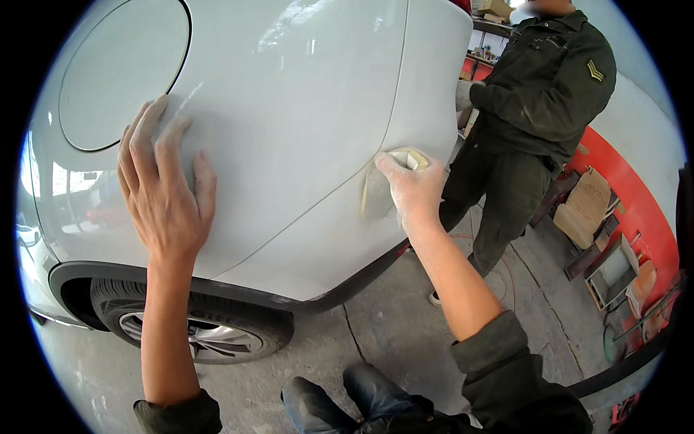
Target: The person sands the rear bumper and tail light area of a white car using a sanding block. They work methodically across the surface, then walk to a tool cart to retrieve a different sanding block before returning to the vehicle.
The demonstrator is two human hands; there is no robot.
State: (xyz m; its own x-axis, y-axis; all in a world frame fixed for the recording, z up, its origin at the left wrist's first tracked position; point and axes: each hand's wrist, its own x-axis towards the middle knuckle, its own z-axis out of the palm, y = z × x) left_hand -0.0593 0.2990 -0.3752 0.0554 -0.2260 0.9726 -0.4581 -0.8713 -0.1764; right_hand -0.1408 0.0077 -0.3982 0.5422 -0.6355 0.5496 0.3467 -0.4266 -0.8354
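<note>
Grey concrete (405, 336) stretches between the tyre (282, 325) and a co-worker (531, 108) in dark green, standing just beyond the car's rear corner. Glossy white bodywork (289, 130) curves down to matt black trim (347, 295). Spread wide, the left hand (168, 173) rests on it, fingertips near the round flap's (123, 65) rim. Against the panel by the seam, the right hand (419, 188) grips a pale yellowish pad (416, 156) (curled over on top, rather dusty).
</note>
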